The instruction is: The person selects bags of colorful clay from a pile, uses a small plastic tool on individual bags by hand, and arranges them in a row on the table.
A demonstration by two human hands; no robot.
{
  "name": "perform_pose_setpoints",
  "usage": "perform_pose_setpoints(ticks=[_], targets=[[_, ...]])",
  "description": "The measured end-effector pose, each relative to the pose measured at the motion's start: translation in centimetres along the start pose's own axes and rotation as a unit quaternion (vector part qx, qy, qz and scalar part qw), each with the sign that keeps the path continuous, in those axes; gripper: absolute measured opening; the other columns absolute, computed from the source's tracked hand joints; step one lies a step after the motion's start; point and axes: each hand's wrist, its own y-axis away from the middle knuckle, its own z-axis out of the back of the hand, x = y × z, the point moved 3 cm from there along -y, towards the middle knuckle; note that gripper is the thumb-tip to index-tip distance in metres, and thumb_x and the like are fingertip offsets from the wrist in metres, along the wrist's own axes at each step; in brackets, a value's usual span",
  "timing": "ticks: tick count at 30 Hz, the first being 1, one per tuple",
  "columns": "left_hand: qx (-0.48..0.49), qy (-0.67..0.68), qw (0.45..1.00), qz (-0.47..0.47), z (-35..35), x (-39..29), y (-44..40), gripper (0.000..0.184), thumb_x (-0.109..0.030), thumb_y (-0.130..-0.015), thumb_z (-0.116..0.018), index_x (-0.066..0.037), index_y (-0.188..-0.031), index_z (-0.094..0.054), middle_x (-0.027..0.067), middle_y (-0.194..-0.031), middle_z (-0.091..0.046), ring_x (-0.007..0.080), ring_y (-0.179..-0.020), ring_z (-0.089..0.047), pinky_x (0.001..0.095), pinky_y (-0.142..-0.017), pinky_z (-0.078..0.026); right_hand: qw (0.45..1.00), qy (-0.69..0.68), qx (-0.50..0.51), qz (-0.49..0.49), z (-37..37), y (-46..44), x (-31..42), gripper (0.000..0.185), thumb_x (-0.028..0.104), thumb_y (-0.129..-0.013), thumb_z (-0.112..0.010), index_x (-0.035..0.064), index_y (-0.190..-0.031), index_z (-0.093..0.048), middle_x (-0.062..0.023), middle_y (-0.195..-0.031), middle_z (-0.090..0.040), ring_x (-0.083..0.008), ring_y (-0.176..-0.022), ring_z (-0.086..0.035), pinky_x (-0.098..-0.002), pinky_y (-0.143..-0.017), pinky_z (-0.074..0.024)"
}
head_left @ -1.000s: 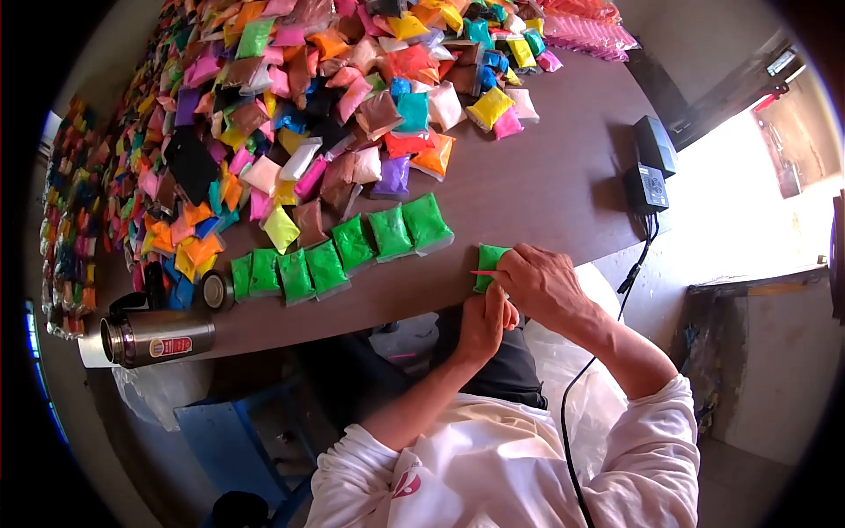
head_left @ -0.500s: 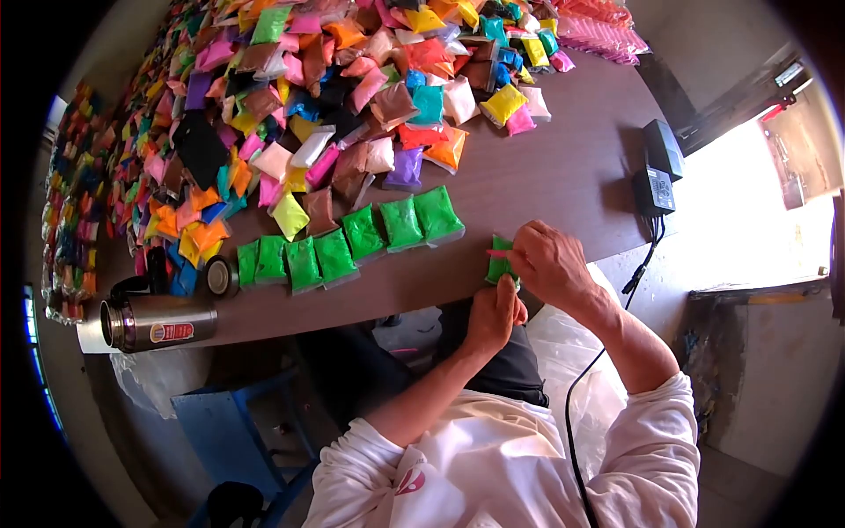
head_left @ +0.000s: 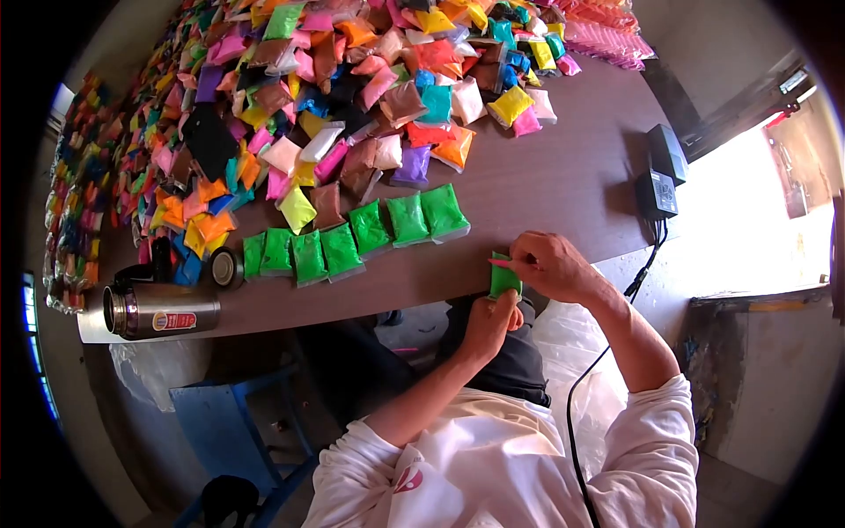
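Left grip (head_left: 493,326) closed on green packet (head_left: 504,275)

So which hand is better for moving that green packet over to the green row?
Probably the left hand: it's already at the near edge of the green packet, while the right hand is busy holding a thin pink stick.
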Motion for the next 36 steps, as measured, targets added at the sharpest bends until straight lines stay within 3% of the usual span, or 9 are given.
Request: perform_pose_setpoints(ticks=[7,10,12,16,18,23,33,35,36], targets=[[-0.004,-0.076,0.995,-0.063,0.2,-0.1,-0.2,0.052,-0.032,-0.095,-0.048,-0.004,-0.052,-0.043,0.0005,-0.051,-0.045,0.0082,-0.05,-0.042,0.0268,-0.051,-0.034,0.998,0.049,-0.015,0.046,0.0,-0.5,-0.1,0.009,0.009,-0.076,-0.058,0.0019,-0.072,-0.054,-0.0135,-0.073,-0.057,-0.0333,-0.068,-0.057,-0.042,-0.059,-0.0449],[0.005,-0.125,0.99,-0.062,-0.2,-0.6,-0.1,0.05,-0.025,-0.097,-0.044,-0.003,-0.052,-0.042,0.0042,-0.051,-0.045,0.0139,-0.053,-0.051,0.0278,-0.054,-0.039,0.997,0.06,-0.029,0.042,-0.1,-1.0,-1.7,0.009,0.01,-0.077,-0.058,0.002,-0.074,-0.055,-0.0135,-0.075,-0.057,-0.0334,-0.069,-0.057,-0.0416,-0.061,-0.0455],[0.002,-0.137,0.987,-0.088,-0.5,-1.1,-0.1,0.056,-0.031,-0.099,-0.04,-0.002,-0.052,-0.042,0.0023,-0.049,-0.044,0.0092,-0.048,-0.042,0.0286,-0.05,-0.035,0.983,0.123,-0.133,-0.006,1.0,-1.4,-3.0,0.007,0.01,-0.078,-0.057,0.0025,-0.079,-0.057,-0.0135,-0.076,-0.057,-0.0338,-0.07,-0.058,-0.0413,-0.062,-0.0464],[0.002,-0.127,0.99,-0.057,0.0,0.1,0.2,0.055,-0.028,-0.1,-0.037,-0.002,-0.052,-0.041,0.003,-0.048,-0.044,0.0104,-0.047,-0.044,0.029,-0.049,-0.036,0.997,0.028,-0.065,0.007,2.0,-0.1,-1.7,0.008,0.01,-0.08,-0.057,0.0031,-0.083,-0.057,-0.0132,-0.076,-0.056,-0.0341,-0.071,-0.058,-0.0413,-0.062,-0.0472],[0.017,-0.1,0.992,-0.071,-0.4,-0.4,0.1,0.054,-0.029,-0.1,-0.037,-0.003,-0.052,-0.04,0.0036,-0.048,-0.044,0.0112,-0.047,-0.045,0.0283,-0.05,-0.037,0.993,0.021,-0.05,0.104,0.8,0.8,0.4,0.009,0.012,-0.082,-0.058,0.0037,-0.082,-0.057,-0.0121,-0.078,-0.055,-0.0325,-0.073,-0.058,-0.0412,-0.062,-0.0477],[0.053,-0.1,0.992,-0.05,0.2,-1.2,-0.3,0.055,-0.035,-0.098,-0.038,-0.006,-0.052,-0.038,0.0056,-0.049,-0.046,0.0152,-0.05,-0.051,0.0278,-0.051,-0.041,0.983,0.154,-0.058,0.081,-0.5,1.0,2.1,0.015,0.014,-0.08,-0.063,0.0039,-0.072,-0.055,-0.0094,-0.072,-0.052,-0.0286,-0.064,-0.056,-0.0387,-0.056,-0.0456],[0.047,-0.09,0.994,-0.048,0.3,-1.6,-0.4,0.05,-0.027,-0.097,-0.036,-0.006,-0.052,-0.038,0.0074,-0.049,-0.048,0.0157,-0.048,-0.052,0.0293,-0.048,-0.041,0.991,0.109,-0.08,0.005,0.4,-0.6,-1.8,0.011,0.008,-0.076,-0.061,0.0023,-0.069,-0.054,-0.012,-0.073,-0.057,-0.0302,-0.064,-0.058,-0.0382,-0.055,-0.0447],[0.045,-0.089,0.994,-0.043,0.4,-1.7,0.2,0.05,-0.026,-0.097,-0.036,-0.006,-0.051,-0.038,0.0079,-0.049,-0.048,0.0159,-0.048,-0.052,0.0291,-0.049,-0.042,0.972,0.136,-0.192,-0.027,1.5,-0.5,-3.4,0.01,0.006,-0.076,-0.06,0.0012,-0.071,-0.054,-0.0119,-0.072,-0.056,-0.0296,-0.063,-0.057,-0.0373,-0.055,-0.0441],[0.04,-0.088,0.995,-0.039,0.6,-1.8,0.2,0.051,-0.026,-0.097,-0.036,-0.006,-0.05,-0.037,0.0085,-0.049,-0.049,0.0161,-0.047,-0.051,0.029,-0.049,-0.042,0.971,0.138,-0.192,-0.022,1.8,-0.4,-2.8,0.01,0.006,-0.076,-0.06,0.0012,-0.071,-0.054,-0.0119,-0.072,-0.056,-0.0296,-0.063,-0.057,-0.0373,-0.055,-0.0441]])
